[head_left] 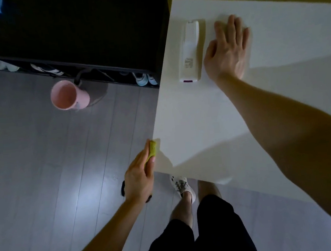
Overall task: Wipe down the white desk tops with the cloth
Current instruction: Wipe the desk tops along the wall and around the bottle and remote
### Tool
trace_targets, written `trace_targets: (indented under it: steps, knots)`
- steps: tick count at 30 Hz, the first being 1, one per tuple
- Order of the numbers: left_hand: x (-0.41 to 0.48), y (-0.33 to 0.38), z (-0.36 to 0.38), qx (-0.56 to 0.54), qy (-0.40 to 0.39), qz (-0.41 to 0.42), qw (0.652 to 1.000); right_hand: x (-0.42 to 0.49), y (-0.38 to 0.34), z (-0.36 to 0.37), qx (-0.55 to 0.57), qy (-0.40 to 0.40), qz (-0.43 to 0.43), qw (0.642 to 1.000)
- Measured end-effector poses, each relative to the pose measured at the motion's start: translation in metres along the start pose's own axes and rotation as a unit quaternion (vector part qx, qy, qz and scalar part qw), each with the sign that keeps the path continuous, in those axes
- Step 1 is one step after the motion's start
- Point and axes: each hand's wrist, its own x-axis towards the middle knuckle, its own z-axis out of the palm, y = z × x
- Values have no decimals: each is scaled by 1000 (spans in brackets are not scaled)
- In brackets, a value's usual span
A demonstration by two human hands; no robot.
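Observation:
The white desk top (210, 121) fills the right half of the head view. My left hand (139, 178) grips a yellow-green cloth (151, 150) folded small, and presses it against the desk's left edge near the front corner. My right hand (227, 50) lies flat on the desk top, fingers straight and spread, just to the right of a white remote control (189, 50).
A pink bin (67, 95) stands on the grey plank floor (44, 177) to the left. A black shoe rack (71, 33) with several shoes runs along the back left, touching the desk's far left corner. My legs and a white shoe (181, 185) are below the desk's front edge.

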Motion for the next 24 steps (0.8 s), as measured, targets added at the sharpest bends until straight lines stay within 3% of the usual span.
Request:
trace_targets:
  steps: [11, 15, 19, 21, 24]
  knots:
    - [271, 106, 2, 25, 15, 39, 999, 3, 3, 5, 8, 28, -7, 1000]
    - [183, 77, 8, 1, 63, 41, 997, 3, 2, 3, 3, 20, -4, 1000]
    - [35, 21, -1, -23, -11, -7, 1000, 3, 1, 2, 11, 11, -5, 1000]
    - [23, 14, -9, -15, -28, -18, 999, 3, 2, 4, 13, 23, -3, 1000]
    - [94, 43, -8, -15, -41, -41, 998, 3, 3, 5, 18, 32, -4, 999]
